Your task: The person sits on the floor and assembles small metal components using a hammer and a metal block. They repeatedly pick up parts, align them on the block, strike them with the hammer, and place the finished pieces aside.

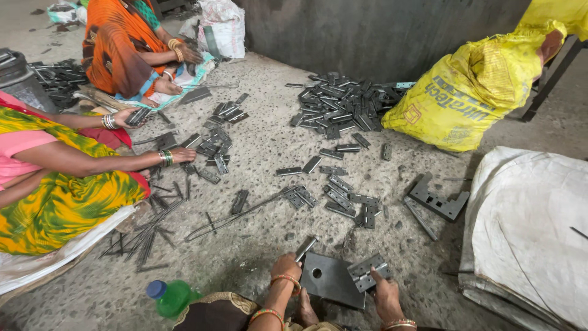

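Observation:
My left hand [286, 268] grips a narrow grey metal piece [305, 246] that sticks up and to the right from my fist. My right hand [386, 296] holds a grey metal hinge [367, 272] at the right edge of a dark square steel plate with a round hole [329, 279], which lies on the floor between my hands. More loose hinges [343, 197] lie scattered on the stone floor just beyond the plate.
A big heap of hinges [343, 101] sits beside a yellow sack [474, 86] at the wall. Two other people sit at left, one reaching to hinges [214, 138]. A green bottle [171, 296], thin metal rods [144, 236], a bent wire [236, 214], and a white sack [530, 233] are nearby.

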Motion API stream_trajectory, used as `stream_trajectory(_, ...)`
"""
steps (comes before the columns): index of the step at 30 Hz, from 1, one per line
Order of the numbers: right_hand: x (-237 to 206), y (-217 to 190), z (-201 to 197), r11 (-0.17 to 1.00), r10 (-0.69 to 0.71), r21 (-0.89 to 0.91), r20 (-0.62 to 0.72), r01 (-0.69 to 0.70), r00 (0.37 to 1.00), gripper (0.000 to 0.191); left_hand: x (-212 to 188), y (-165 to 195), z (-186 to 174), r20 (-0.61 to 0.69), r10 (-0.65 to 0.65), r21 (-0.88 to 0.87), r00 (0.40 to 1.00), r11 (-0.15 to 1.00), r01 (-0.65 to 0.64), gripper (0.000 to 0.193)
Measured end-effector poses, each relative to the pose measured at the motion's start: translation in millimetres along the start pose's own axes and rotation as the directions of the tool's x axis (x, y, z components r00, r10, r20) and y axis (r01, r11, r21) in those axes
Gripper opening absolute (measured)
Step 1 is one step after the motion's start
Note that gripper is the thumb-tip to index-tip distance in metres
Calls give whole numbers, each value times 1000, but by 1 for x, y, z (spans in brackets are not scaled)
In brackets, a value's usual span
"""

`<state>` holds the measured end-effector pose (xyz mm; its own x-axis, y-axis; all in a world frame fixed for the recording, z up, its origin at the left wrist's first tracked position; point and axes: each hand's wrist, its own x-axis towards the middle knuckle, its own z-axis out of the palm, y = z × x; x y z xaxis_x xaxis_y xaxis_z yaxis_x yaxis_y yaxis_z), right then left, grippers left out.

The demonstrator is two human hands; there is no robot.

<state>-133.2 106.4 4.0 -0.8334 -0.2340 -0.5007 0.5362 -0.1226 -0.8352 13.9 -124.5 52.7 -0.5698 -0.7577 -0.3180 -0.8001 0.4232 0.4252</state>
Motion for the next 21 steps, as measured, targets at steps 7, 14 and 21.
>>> stream_trajectory(7, -4, 8, -1, 772, -345, -518, 147, 370, 927, 28, 4, 0, 7, -64, 84, -39, 994, 995, -86, 23)
stream_trajectory(14, -16, 17, 7, 489, -182, -834, 191, 257, 965, 29, 4, -3, 9, -95, 144, -109, 985, 982, -154, 23)
stream_trajectory(21, -26, 8, 4, 537, -272, -781, 198, 319, 942, 46, -9, 4, -9, -254, 273, -302, 928, 889, -344, 22)
